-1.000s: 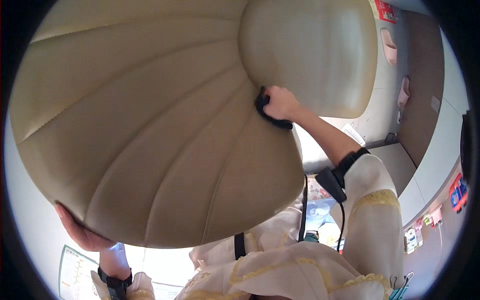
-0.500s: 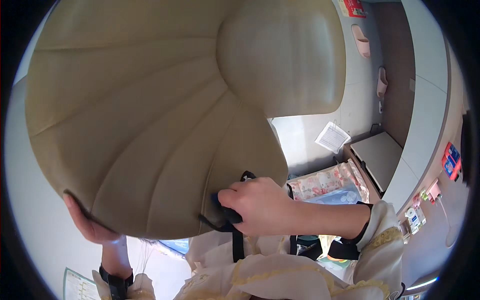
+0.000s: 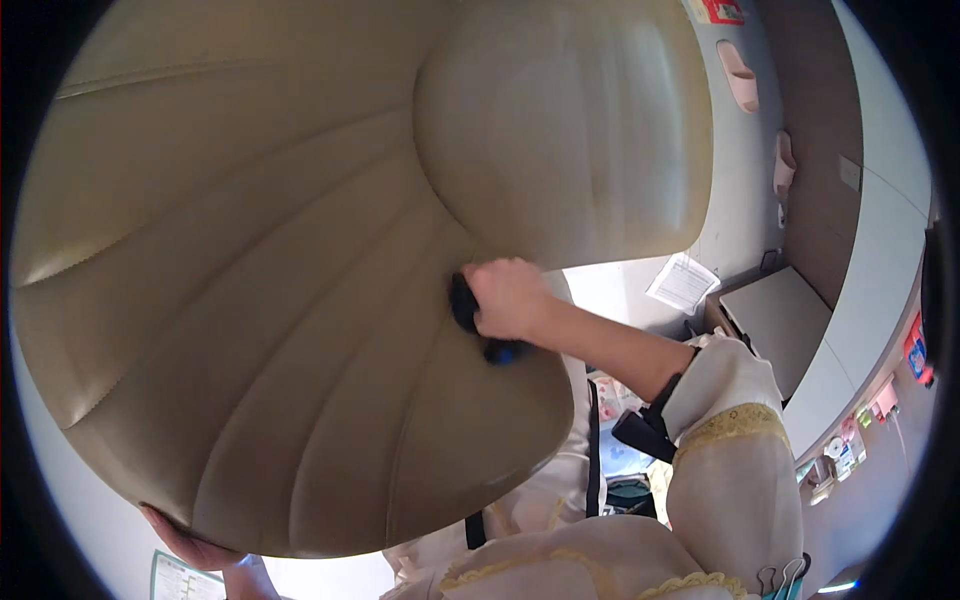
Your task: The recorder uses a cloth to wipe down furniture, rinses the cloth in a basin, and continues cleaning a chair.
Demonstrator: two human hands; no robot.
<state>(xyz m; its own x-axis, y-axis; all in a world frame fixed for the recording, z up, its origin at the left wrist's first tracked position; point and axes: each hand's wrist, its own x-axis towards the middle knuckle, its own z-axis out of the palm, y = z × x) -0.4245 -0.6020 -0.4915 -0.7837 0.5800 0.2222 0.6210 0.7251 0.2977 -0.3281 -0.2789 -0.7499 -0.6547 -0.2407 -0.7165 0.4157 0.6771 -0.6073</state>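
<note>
A tan chair fills much of the view. Its wide backrest point(image 3: 290, 270) has stitched seams fanning out like a shell, and its rounded seat point(image 3: 570, 120) joins it at the upper right. My right hand point(image 3: 510, 298) is closed round a bunched dark cloth point(image 3: 464, 302), black with a bit of blue, pressed on the backrest just below the seat's corner. At the lower left, my left hand point(image 3: 195, 545) grips the backrest's rim; part of it is hidden behind the edge.
Pink slippers point(image 3: 738, 78) lie on the floor at the upper right, with a printed sheet of paper point(image 3: 684, 283) nearer. A grey flat-topped box point(image 3: 775, 325) stands beside a white cabinet point(image 3: 880, 280). Small items sit along the right side.
My right hand has moved up the backrest with the cloth, from near its lower rim toward the seat. The view has shifted, and my left hand now shows lower, still at the rim.
</note>
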